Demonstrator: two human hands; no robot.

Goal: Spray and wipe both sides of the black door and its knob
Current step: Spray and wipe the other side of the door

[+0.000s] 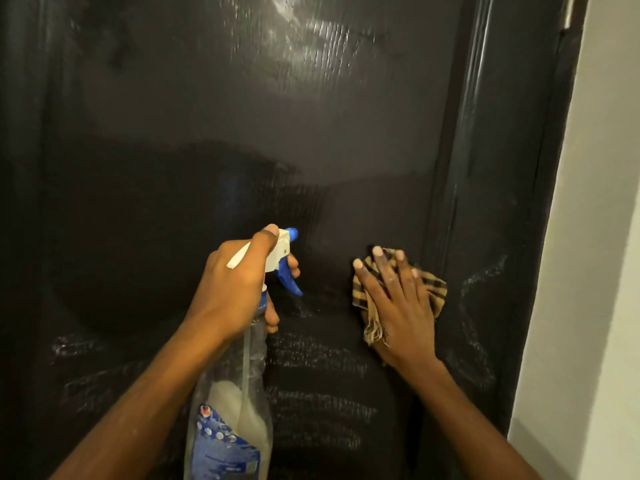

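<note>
Right hand [398, 306] is pressing the checked cloth [434, 289] flat on the black door [277, 133], fingers [384, 271] spread. Left hand [239, 282] is curling round the spray bottle [232, 410]. I am seeing foam streaks [311, 358] lying at 7 o'clock from the cloth, nearer the right hand. Knob not in view.

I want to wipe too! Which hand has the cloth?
The right hand, spread flat, pressing the checked cloth on the black door. The left hand grips the spray bottle instead.

The spray bottle [230, 420] carries a blue label [221, 445], but its print is too blurred to read.
</note>
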